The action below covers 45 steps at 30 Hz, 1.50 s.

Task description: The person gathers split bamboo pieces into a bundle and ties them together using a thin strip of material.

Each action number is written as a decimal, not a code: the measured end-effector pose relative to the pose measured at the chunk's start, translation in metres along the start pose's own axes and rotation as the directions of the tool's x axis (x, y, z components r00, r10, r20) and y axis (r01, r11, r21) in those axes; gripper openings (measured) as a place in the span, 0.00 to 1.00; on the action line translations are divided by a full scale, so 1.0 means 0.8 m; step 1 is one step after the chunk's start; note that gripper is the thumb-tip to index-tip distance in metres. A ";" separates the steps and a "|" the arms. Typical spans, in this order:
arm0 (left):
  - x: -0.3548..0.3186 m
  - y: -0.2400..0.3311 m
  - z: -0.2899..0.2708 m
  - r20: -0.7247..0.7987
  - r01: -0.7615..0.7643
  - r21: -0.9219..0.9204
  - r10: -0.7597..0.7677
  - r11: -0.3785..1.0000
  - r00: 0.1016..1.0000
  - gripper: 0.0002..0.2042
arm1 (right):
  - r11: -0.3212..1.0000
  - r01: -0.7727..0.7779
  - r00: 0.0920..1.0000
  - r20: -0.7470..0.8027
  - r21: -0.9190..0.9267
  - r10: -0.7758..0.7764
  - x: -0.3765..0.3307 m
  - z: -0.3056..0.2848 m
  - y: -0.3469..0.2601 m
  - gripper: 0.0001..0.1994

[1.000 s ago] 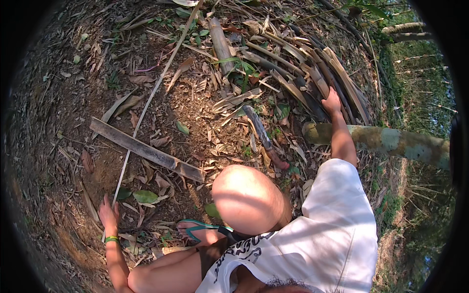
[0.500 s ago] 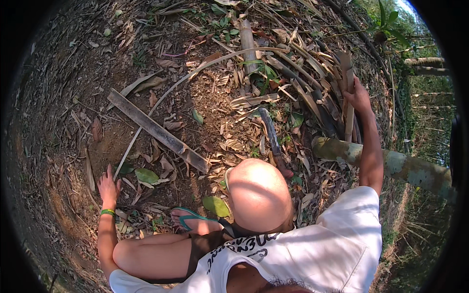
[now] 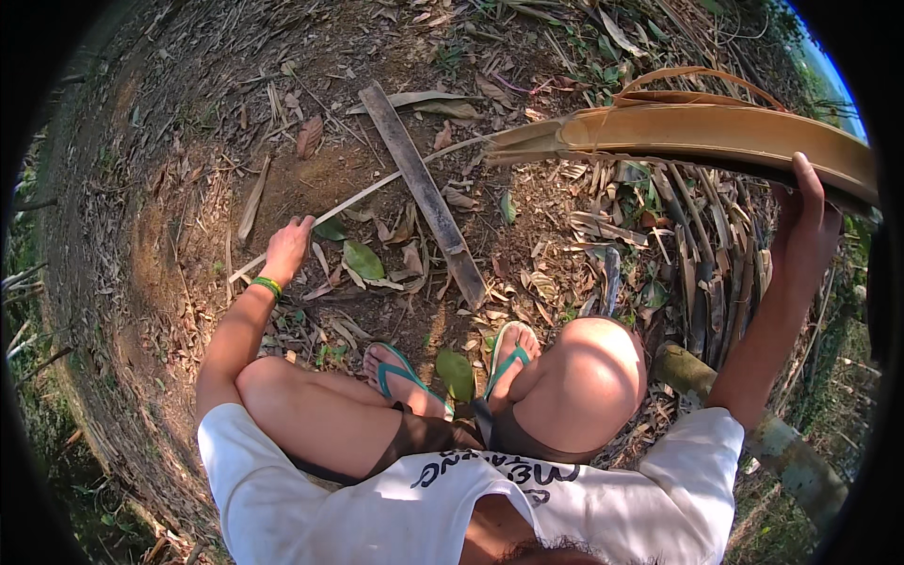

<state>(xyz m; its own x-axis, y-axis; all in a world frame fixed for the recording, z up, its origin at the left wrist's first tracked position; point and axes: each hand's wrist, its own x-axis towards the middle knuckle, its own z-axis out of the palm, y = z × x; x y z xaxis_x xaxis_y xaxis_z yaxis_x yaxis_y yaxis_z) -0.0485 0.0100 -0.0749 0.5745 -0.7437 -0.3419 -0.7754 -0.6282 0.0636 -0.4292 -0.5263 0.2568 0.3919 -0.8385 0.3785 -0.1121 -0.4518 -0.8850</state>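
Note:
My left hand (image 3: pixel 287 252) is closed around a thin pale bamboo strip (image 3: pixel 372 192), just above the leafy ground. A short tail of the strip sticks out below the fist, and its far part runs up to the right. At the right, my right hand (image 3: pixel 808 212) grips a wide, curved split bamboo piece (image 3: pixel 697 130) with the thumb along its near edge; the other fingers are hidden or in shadow. The piece is held up, its pale hollow side showing. Its split left end meets the strip's far end in view; I cannot tell whether they are joined.
A dark flat bamboo slat (image 3: pixel 424 193) lies on the ground under the strip. Several split bamboo lengths (image 3: pixel 711 264) are piled at the right, beside a mottled log (image 3: pixel 786 452). A dark stick-like thing (image 3: pixel 610 281) lies beyond my right knee. Dry leaves cover the soil.
My right hand has gone from the pile to holding up the wide split bamboo. My left hand has moved up and closed on the thin strip. The whole view has shifted.

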 end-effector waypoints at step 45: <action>0.017 0.348 0.127 0.027 0.376 -0.888 -0.787 0.263 0.616 0.17 | 0.925 0.087 0.549 0.793 -0.370 0.266 -0.430 0.244 0.274 0.36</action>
<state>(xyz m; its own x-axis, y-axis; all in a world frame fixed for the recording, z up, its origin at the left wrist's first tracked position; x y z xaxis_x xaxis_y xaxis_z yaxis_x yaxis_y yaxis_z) -0.2830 -0.1515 -0.1569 0.9573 0.0430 -0.2860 0.2446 -0.6482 0.7211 -0.4102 -0.2775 -0.1202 0.9091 -0.3387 -0.2425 -0.4077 -0.6035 -0.6852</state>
